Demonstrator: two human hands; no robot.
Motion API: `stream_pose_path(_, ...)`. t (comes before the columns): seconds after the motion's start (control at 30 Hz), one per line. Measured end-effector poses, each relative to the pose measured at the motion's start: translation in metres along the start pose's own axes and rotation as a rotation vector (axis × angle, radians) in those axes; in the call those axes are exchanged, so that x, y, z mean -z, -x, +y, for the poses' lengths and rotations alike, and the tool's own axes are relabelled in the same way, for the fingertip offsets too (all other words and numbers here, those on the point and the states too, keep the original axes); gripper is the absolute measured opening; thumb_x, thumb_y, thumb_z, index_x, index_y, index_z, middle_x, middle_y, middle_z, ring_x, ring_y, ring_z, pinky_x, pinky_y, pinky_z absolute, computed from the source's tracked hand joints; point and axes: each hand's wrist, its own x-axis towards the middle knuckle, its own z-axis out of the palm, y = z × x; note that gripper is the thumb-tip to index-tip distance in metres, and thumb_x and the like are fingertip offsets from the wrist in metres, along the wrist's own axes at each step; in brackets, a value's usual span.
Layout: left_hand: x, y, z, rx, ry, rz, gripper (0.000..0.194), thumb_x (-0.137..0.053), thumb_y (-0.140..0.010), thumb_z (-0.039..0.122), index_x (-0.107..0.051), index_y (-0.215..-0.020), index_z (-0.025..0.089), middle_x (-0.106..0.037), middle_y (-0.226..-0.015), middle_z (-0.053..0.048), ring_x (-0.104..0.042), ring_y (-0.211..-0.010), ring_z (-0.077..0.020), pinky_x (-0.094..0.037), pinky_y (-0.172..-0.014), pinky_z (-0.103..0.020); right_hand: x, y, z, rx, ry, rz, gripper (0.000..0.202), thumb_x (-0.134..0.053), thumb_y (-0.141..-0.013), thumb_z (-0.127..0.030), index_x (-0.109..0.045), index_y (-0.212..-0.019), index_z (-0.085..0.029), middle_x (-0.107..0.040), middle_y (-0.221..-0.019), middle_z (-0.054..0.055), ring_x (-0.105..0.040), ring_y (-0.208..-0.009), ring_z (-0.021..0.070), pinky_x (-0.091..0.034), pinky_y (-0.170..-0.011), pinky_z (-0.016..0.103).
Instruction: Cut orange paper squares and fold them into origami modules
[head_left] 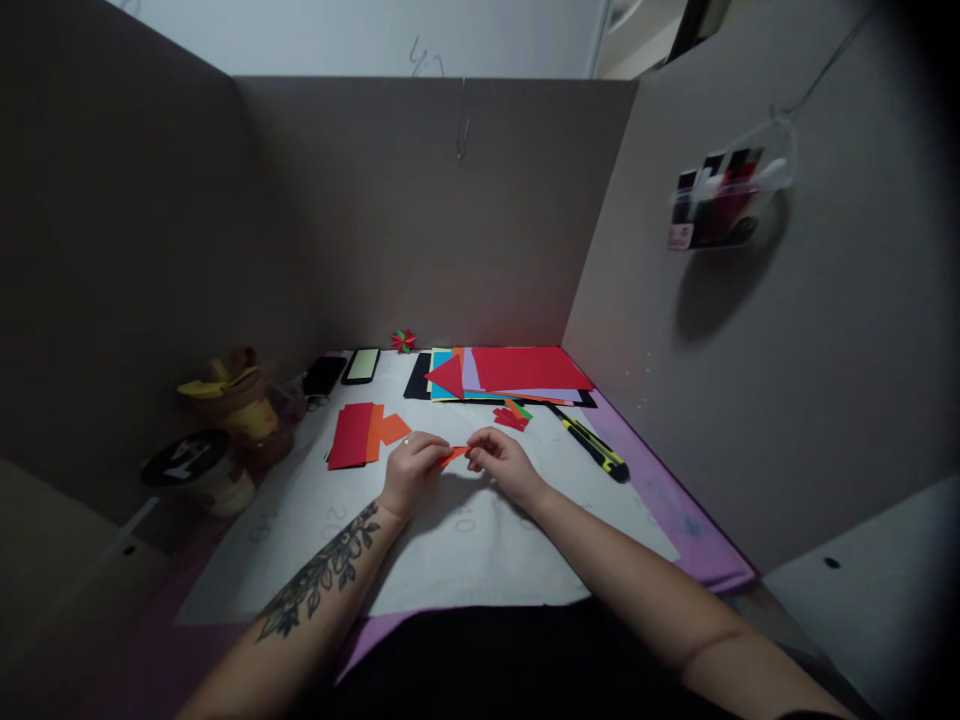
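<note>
Between my two hands, over the middle of the white sheet (517, 545), is a small folded piece of orange paper (454, 456). My left hand (415, 470) pinches its left end, and my right hand (506, 467) has thumb and fingers closed at its right end. Just beyond my left hand lie red and orange paper rectangles (352, 436) and a loose orange square (395, 428). Small red, orange and green folded pieces (513, 415) rest past my right hand. Farther right is a yellow and black utility knife (589, 440).
Stacked coloured paper (532, 370) lies at the back, near a red and green folded star (403, 341). Two phones, one with a lit screen (363, 366), sit back left. At left stand a pot of tools (232, 400) and a lidded tub (217, 480). Grey panels (442, 220) enclose the table.
</note>
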Motion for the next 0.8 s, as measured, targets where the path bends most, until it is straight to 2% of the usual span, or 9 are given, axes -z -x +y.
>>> stream_pose_path(0.1,0.005,0.0,-0.001,-0.174,-0.156,0.022,0.012,-0.056,-0.084,0.018,-0.067,-0.083,0.021,-0.069,-0.083,-0.004,-0.058,-0.078,-0.0149,-0.046,-0.071,-0.028,0.0,0.0,0.0,-0.044,-0.062,-0.027,0.017,-0.064,-0.071,-0.03,-0.058,-0.082,-0.02,-0.062,-0.069,-0.001,-0.058,-0.06,0.0122,-0.046,-0.06,0.027)
stream_pose_path(0.27,0.005,0.0,0.0,-0.258,-0.267,0.008,0.012,-0.056,-0.084,0.019,-0.068,-0.082,0.023,-0.07,-0.083,-0.003,-0.059,-0.078,-0.0147,-0.046,-0.07,-0.027,0.002,0.001,-0.002,-0.063,-0.079,-0.063,0.014,-0.066,-0.069,-0.026,-0.06,-0.078,-0.018,-0.062,-0.065,-0.002,-0.057,-0.061,0.0116,-0.045,-0.062,0.026)
stream_pose_path(0.47,0.006,-0.003,0.002,-0.207,-0.207,0.007,0.012,-0.055,-0.085,0.019,-0.067,-0.084,0.02,-0.07,-0.082,-0.004,-0.059,-0.076,-0.015,-0.046,-0.07,-0.029,0.002,0.0,-0.002,-0.116,-0.106,-0.065,0.012,-0.067,-0.068,-0.024,-0.06,-0.074,-0.017,-0.064,-0.063,-0.001,-0.057,-0.059,0.011,-0.044,-0.062,0.025)
stream_pose_path(0.6,0.004,-0.003,0.002,-0.151,-0.156,0.0,0.014,-0.053,-0.085,0.018,-0.066,-0.083,0.019,-0.069,-0.081,-0.005,-0.06,-0.075,-0.0145,-0.047,-0.069,-0.028,0.0,-0.002,0.0,-0.16,-0.145,-0.021,0.015,-0.069,-0.064,-0.026,-0.06,-0.071,-0.017,-0.064,-0.06,-0.001,-0.058,-0.057,0.0119,-0.045,-0.061,0.026)
stream_pose_path(0.8,-0.001,0.0,0.0,-0.114,-0.162,-0.021,0.013,-0.054,-0.084,0.016,-0.067,-0.083,0.019,-0.068,-0.079,-0.005,-0.059,-0.073,-0.0149,-0.045,-0.065,-0.027,-0.002,-0.006,0.008,-0.151,-0.216,0.035,0.013,-0.071,-0.059,-0.021,-0.062,-0.068,-0.016,-0.064,-0.058,-0.001,-0.056,-0.055,0.011,-0.045,-0.059,0.026)
